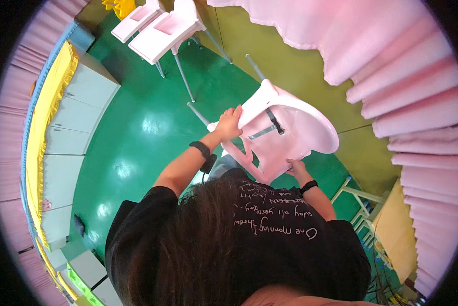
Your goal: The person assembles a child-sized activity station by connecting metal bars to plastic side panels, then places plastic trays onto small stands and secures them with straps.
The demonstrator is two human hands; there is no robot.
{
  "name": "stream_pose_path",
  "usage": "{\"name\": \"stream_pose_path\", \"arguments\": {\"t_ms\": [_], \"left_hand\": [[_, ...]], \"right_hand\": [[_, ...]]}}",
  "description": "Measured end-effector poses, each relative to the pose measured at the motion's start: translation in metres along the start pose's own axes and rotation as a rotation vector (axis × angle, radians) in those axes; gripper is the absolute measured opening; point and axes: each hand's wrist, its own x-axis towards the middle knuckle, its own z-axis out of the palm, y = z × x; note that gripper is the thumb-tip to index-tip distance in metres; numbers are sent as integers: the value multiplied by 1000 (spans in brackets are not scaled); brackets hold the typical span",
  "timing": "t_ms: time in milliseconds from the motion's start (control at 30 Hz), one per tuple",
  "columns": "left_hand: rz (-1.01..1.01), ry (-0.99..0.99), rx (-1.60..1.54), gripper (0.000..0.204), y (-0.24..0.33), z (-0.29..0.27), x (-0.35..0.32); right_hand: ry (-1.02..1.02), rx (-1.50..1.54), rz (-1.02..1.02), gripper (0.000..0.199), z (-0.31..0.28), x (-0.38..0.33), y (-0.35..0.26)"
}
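Note:
A pale pink high chair seat [295, 127] is in front of me, tilted, its hollow facing me. Grey straps with a dark buckle [280, 130] lie inside it. Two grey legs [197, 113] stick out from its far left side. My left hand [230, 124] is closed over the seat's left rim, fingers toward the far side. At the near right edge, my right hand [296, 168] grips with the thumb on top; its other fingers are mostly hidden beneath the seat.
Two more pale pink high chairs [164, 38] stand at the far left on the green floor [137, 148]. White cabinets [68, 132] line the left. Pink curtains [392, 76] hang on the right, above a wooden table [394, 229] and a light metal frame [359, 194].

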Motion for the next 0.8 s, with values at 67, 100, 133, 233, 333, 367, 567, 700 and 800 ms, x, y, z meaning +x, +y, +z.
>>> {"name": "stream_pose_path", "arguments": {"t_ms": [67, 100, 133, 233, 333, 367, 567, 700, 800], "left_hand": [[-4, 17, -23, 84, -7, 3, 2], [5, 40, -41, 84, -11, 5, 0], [14, 116, -64, 82, -14, 9, -4], [-69, 82, -155, 81, -40, 3, -5], [-125, 2, -214, 80, -79, -6, -19], [-123, -7, -225, 81, -84, -5, -21], [-144, -3, -249, 73, -102, 9, -28], [-159, -59, -259, 76, -98, 3, -24], [-159, -66, -224, 80, -106, -8, -22]], "right_hand": [[29, -91, -24, 35, -2, 1, -5], [32, -104, -14, 35, 1, -3, 1], [42, -107, -44, 33, 4, -6, -2], [56, -112, -81, 31, 18, -9, -25], [47, -193, -48, 41, 46, -11, -18], [16, -173, -60, 41, 48, -12, -16], [63, -266, 18, 40, 57, -18, -17], [33, -186, 2, 41, 58, -20, -9], [15, -150, 44, 40, 74, -26, -16]]}}
